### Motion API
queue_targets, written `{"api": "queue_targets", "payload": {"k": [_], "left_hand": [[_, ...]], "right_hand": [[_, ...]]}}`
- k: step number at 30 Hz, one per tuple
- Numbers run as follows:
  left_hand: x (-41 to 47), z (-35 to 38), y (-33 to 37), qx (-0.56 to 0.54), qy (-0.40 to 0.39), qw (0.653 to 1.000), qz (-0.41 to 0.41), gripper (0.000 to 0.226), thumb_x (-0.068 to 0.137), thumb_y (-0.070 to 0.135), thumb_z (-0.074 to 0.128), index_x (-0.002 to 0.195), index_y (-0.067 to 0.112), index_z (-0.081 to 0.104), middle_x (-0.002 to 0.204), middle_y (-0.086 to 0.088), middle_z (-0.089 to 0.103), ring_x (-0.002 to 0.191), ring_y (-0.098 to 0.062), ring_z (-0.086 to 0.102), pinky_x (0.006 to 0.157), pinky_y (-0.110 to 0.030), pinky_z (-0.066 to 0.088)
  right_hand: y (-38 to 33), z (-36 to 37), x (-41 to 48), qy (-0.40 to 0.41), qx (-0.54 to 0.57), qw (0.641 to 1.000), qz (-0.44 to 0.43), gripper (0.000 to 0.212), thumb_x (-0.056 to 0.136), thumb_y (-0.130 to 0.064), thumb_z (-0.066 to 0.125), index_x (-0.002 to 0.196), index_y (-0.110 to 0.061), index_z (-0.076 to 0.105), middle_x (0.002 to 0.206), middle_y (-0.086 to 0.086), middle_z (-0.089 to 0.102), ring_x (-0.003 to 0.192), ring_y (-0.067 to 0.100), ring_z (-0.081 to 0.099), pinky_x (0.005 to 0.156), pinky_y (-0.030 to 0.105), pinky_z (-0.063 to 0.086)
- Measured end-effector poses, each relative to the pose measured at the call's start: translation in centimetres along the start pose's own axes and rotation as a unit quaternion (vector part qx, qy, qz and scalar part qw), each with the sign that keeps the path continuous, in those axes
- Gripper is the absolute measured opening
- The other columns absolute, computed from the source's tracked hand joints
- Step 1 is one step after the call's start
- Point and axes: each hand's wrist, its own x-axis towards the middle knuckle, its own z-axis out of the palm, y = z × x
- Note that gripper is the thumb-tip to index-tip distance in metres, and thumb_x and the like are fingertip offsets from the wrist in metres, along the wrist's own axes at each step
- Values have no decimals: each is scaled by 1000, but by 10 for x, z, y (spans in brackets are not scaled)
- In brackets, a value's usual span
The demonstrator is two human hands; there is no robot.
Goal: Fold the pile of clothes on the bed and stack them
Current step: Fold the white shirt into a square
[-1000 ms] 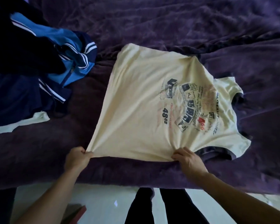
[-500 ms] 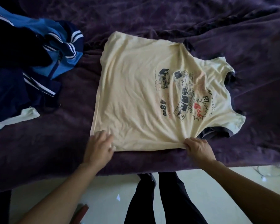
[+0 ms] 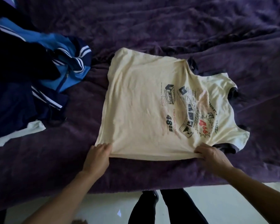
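Observation:
A cream T-shirt (image 3: 144, 101) with a dark and red print and navy trim lies spread on the purple bedspread (image 3: 168, 21), collar to the right. My left hand (image 3: 98, 156) grips the shirt's near left corner at the hem. My right hand (image 3: 212, 156) grips the near edge by the navy-trimmed sleeve. The near edge is doubled into a narrow fold between my two hands. A pile of unfolded clothes (image 3: 39, 70), blue and navy with white stripes, lies at the left.
A white garment (image 3: 23, 131) pokes out from under the pile at the left. The bed's near edge runs across the bottom, with pale floor (image 3: 103, 207) and my dark trouser legs (image 3: 165, 206) below it.
The shirt's hem corner, pulled out to the left a second ago, now lies square. My left hand has moved right and taken the near corner. My right hand keeps its hold.

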Motion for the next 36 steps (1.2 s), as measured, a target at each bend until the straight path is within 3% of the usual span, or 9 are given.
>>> {"api": "queue_targets", "payload": {"k": [4, 7, 11, 14, 20, 24, 28, 32, 36], "left_hand": [[50, -58, -6, -130, 103, 985, -40, 7, 88, 10, 47, 91, 12, 53, 78, 0, 63, 69, -33, 63, 54, -31, 38], [102, -104, -3, -82, 149, 985, 39, 33, 81, 42, 44, 100, 16, 52, 89, -4, 68, 72, -34, 64, 57, -35, 43], [192, -142, -13, -23, 188, 982, 22, 14, 80, 23, 61, 91, 15, 57, 88, -9, 66, 77, -36, 62, 61, -38, 44], [263, -156, -29, -41, 211, 973, -89, 9, 86, 20, 58, 93, 16, 63, 90, -17, 67, 86, -41, 60, 66, -42, 44], [353, -148, -20, -67, 262, 935, -231, 26, 86, 13, 56, 111, 11, 60, 121, -22, 53, 115, -43, 46, 96, -50, 38], [343, -105, 53, -52, 209, 975, -63, 33, 80, 10, 59, 113, 12, 62, 122, -18, 51, 114, -39, 46, 95, -49, 39], [305, -47, 130, -18, 117, 988, 97, 32, 74, 8, 67, 106, 13, 67, 126, -17, 55, 117, -38, 51, 92, -48, 44], [285, -16, 160, 31, 63, 989, 131, 39, 77, 9, 69, 115, 17, 65, 134, -20, 51, 128, -39, 46, 101, -52, 41], [266, -3, 180, 44, 33, 980, 193, 43, 72, 8, 71, 113, 19, 68, 132, -20, 54, 124, -39, 51, 95, -51, 47]], "right_hand": [[11, -64, 63, 88, 116, 984, 102, 11, 77, -5, 72, 86, -11, 68, 76, -1, 59, 77, 28, 60, 63, 29, 38], [25, -112, 122, 146, 179, 964, 133, 14, 76, -7, 75, 89, -10, 71, 78, 1, 64, 79, 22, 59, 68, 23, 40], [41, -154, 207, 183, 204, 954, 126, 20, 76, -13, 77, 95, -8, 73, 82, 0, 62, 80, 17, 57, 66, 14, 41], [47, -164, 266, 190, 232, 943, 143, 25, 76, -20, 75, 98, -10, 72, 91, 7, 67, 94, 30, 64, 83, 40, 52], [57, -153, 330, 205, 92, 960, 165, 28, 81, -26, 62, 107, -17, 66, 107, 11, 67, 102, 34, 59, 82, 38, 45], [52, -129, 289, 287, 26, 958, -9, 31, 80, -14, 64, 110, -12, 65, 108, 13, 61, 97, 37, 54, 79, 46, 47], [56, -70, 209, 154, -33, 974, -161, 30, 72, -10, 76, 102, -13, 72, 116, 10, 66, 104, 32, 63, 74, 41, 55], [136, -74, 186, 132, -75, 988, -8, 42, 78, -17, 77, 119, -14, 67, 129, 17, 58, 119, 39, 55, 81, 53, 52], [207, -117, 195, 135, -73, 967, 203, 61, 87, -44, 61, 141, -25, 44, 155, 9, 28, 142, 31, 26, 104, 54, 31]]}}
